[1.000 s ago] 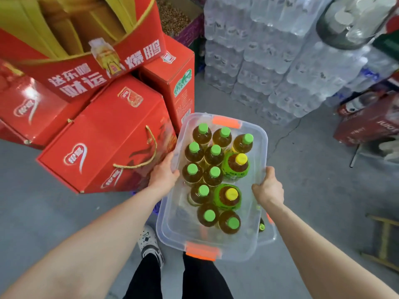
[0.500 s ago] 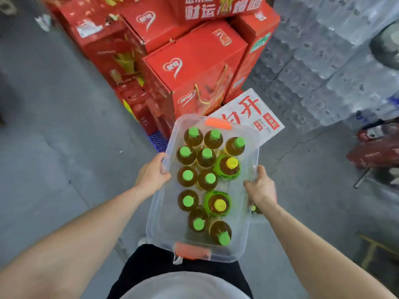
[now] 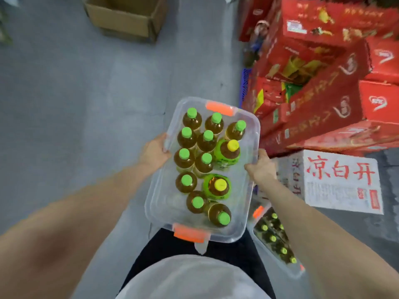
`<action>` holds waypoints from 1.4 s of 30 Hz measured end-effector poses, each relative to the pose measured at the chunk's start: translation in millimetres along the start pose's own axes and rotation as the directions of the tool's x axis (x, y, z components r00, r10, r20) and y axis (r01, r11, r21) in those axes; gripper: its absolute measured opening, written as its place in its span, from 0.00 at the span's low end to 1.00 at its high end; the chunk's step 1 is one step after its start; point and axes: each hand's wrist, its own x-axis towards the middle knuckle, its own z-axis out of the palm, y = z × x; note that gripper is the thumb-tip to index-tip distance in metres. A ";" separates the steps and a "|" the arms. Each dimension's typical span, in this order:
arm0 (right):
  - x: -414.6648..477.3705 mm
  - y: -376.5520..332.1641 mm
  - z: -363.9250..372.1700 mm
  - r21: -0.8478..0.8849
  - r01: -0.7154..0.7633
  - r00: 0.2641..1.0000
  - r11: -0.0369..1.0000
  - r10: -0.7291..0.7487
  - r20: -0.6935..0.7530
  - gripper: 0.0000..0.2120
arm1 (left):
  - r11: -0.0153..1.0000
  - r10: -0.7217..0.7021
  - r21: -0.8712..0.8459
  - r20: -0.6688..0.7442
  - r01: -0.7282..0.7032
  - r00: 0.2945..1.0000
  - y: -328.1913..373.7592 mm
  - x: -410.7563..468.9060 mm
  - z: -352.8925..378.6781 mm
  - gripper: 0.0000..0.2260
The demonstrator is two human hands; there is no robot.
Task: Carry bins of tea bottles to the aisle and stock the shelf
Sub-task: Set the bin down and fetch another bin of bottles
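Note:
I carry a clear plastic bin [image 3: 248,186] with orange clips in front of my waist. Several tea bottles [image 3: 192,119] with green caps stand upright in it, along with two green-labelled bottles with yellow caps [image 3: 228,151]. My left hand [image 3: 154,153] grips the bin's left rim, thumb over the edge. My right hand [image 3: 262,167] grips the right rim. A second clear bin of bottles [image 3: 275,240] sits on the floor below my right forearm, partly hidden by it.
Stacked red gift cartons [image 3: 319,100] fill the right side. A white carton with red characters [image 3: 339,180] lies on the floor beside them. An open brown cardboard box [image 3: 127,18] stands far ahead. Grey concrete floor [image 3: 75,104] stretches to the left.
My view has swung left while I hold the bin: the red cartons moved from the left and centre to the right, the water packs left the view, and a brown box appeared ahead.

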 end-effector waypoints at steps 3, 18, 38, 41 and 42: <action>3.3 -67.1 34.5 -0.089 0.130 0.990 0.987 -0.125 0.064 0.21 | 0.990 -0.124 -0.070 -0.080 0.118 0.989 -55.9 -6.7 -40.7 0.24; -14.9 -403.4 184.5 -0.337 0.777 0.627 0.532 -0.602 0.494 0.15 | 0.675 -0.703 -0.555 -0.286 0.486 0.651 -225.0 -55.2 -155.0 0.25; -255.5 -679.5 507.1 -0.253 0.965 0.242 0.069 -0.606 0.758 0.14 | 0.343 -0.937 -0.784 -0.244 0.518 0.251 -537.7 -141.0 -323.2 0.21; -295.2 -719.0 568.4 -0.222 0.975 0.175 -0.015 -0.564 0.807 0.14 | 0.270 -0.962 -0.815 -0.208 0.512 0.176 -585.9 -155.1 -344.3 0.25; -306.0 -729.6 583.4 -0.207 0.977 0.147 -0.047 -0.551 0.822 0.14 | 0.245 -0.969 -0.823 -0.191 0.513 0.156 -597.0 -159.0 -348.0 0.27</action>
